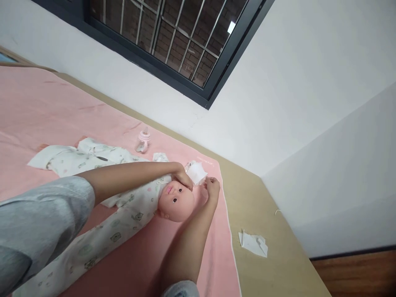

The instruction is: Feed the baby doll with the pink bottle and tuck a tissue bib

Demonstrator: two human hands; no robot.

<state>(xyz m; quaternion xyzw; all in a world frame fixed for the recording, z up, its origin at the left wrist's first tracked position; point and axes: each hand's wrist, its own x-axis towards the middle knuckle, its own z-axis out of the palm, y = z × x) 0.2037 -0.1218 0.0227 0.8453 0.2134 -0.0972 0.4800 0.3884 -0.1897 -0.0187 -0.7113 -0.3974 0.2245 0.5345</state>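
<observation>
Left hand [183, 177] bends at the crown end of a bald, pink-headed doll [177, 204] in white printed clothing [140, 204]; its grip is hidden. Right hand [213, 187], pinched narrow, contents unclear, is just beside a crumpled white sheet [196, 172] between both hands.

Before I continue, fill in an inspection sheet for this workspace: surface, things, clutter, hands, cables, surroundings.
Surface: pink sheet over a tan base.
Things: baby doll lying face up in a printed outfit; white tissue-like piece near its head.
Clutter: pink feeding bottle; wrinkled white scrap on the tan base.
Hands: left hand by the doll's head, right hand past its crown; grips unclear.
Cables: none identifiable; thin white curl by the wall unclear.
Surroundings: barred window, white wall, brown wooden panel.
</observation>
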